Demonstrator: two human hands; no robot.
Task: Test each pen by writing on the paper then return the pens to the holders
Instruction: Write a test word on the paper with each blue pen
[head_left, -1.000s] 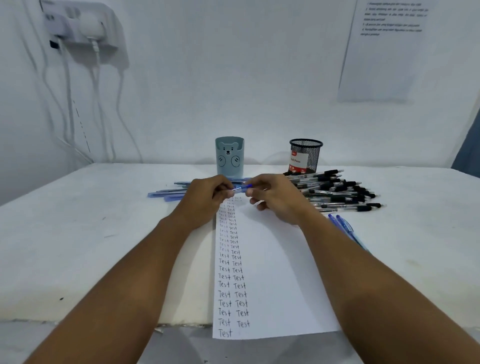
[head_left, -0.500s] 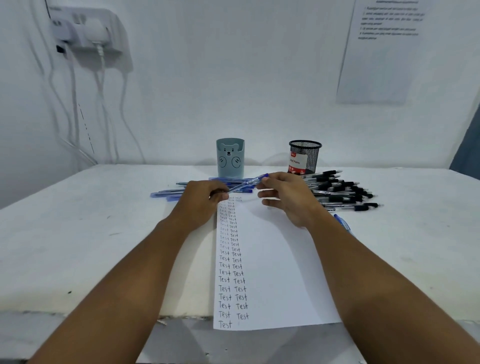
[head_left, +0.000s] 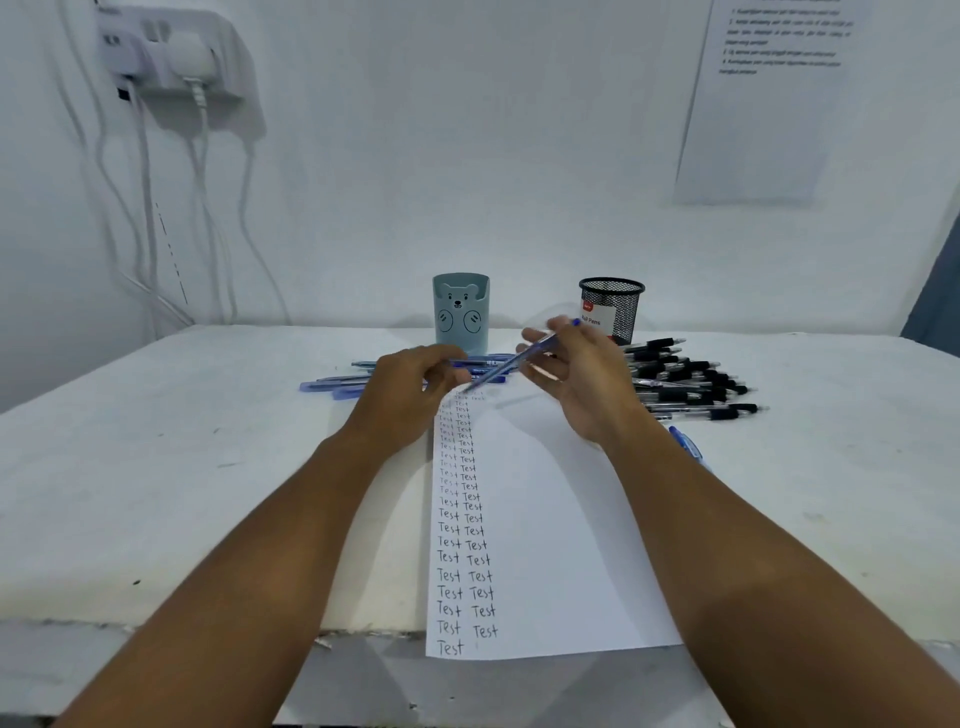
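Paper (head_left: 545, 519) filled with two columns of "Test". Pens (head_left: 685, 384) heaped on table (head_left: 156, 467), both holders (head_left: 461, 312) seemingly empty. Blue pen (head_left: 511, 361) pinched in right hand (head_left: 582, 374), tip over paper top. Left hand (head_left: 410, 389) curled beside tip; grip unclear.

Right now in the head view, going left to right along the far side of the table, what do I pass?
Blue pens → bear pen holder → black mesh holder → black pens.
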